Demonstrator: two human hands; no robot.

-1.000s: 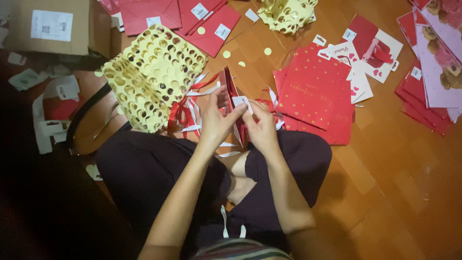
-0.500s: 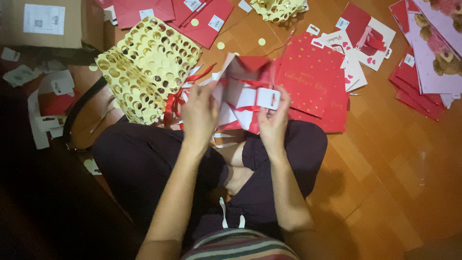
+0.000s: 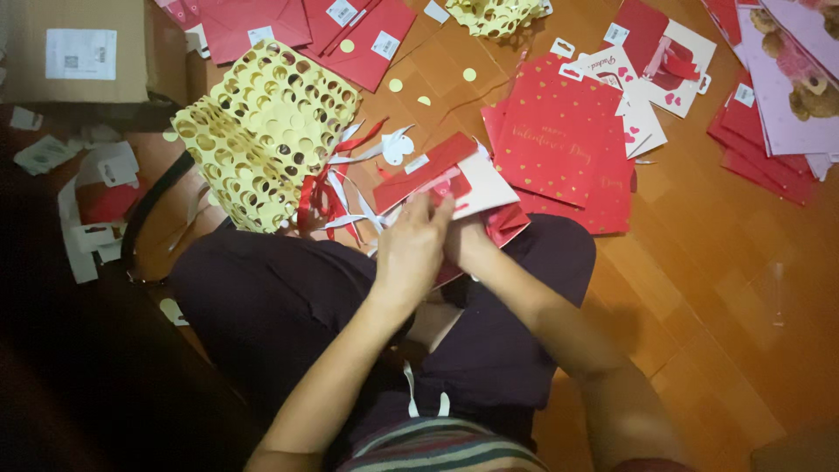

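I see a red and white paper gift bag (image 3: 454, 179) lying partly folded on the person's lap, just in front of the knees, its white inner face turned up and a red flap across the top. The left hand (image 3: 411, 253) lies over the bag's near edge, fingers curled and pressed down on the paper. The right hand (image 3: 468, 240) is tucked just behind and under the left one; it touches the bag, but I cannot tell whether its fingers pinch or lie flat, since the left hand covers them.

Red and white ribbons (image 3: 336, 197) trail from the bag's left side. Touching those ribbons, further left, lies a yellow sheet punched full of round holes (image 3: 262, 131). To the right of the bag, a stack of red bags with gold hearts (image 3: 564, 144) rests on the wooden floor (image 3: 725, 288). A cardboard box (image 3: 74, 48) sits in the top left corner, well apart.
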